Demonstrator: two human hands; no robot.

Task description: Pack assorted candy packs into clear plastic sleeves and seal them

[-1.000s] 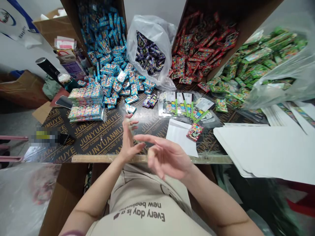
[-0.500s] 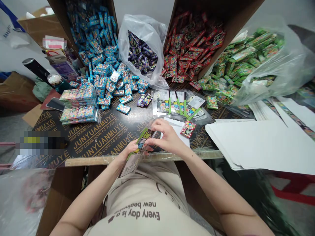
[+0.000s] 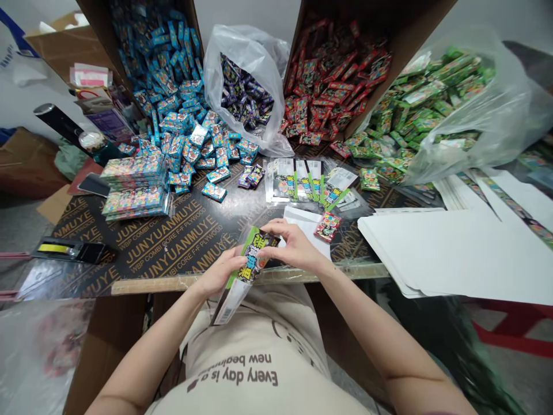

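Observation:
Over the table's front edge I hold a printed plastic bag (image 3: pixel 248 260), black and green with bold lettering and a clear lower part. My left hand (image 3: pixel 222 270) is closed on its left edge, thumb on the printed face. The fingers of my right hand (image 3: pixel 291 245) are closed on the bag's upper right end; whether anything else is between them is hidden. Beyond lie several similar flat bags (image 3: pixel 298 183), fanned out. A red packet (image 3: pixel 328 226) rests on white card (image 3: pixel 302 219) just past my right hand.
Blue packets (image 3: pixel 177 115) spill from a carton at the back left. Behind are a clear bag of purple packets (image 3: pixel 246 95), a carton of red packets (image 3: pixel 332 92) and green packets (image 3: pixel 432 109). White sheets (image 3: pixel 458 248) lie right, stacked filled packs (image 3: pixel 136 184) and a tape dispenser (image 3: pixel 69 251) left.
The printed bag has turned so its lettered face shows more fully, and its lower end has dropped slightly. Both hands keep hold of it. The whole view has shifted a little to the left.

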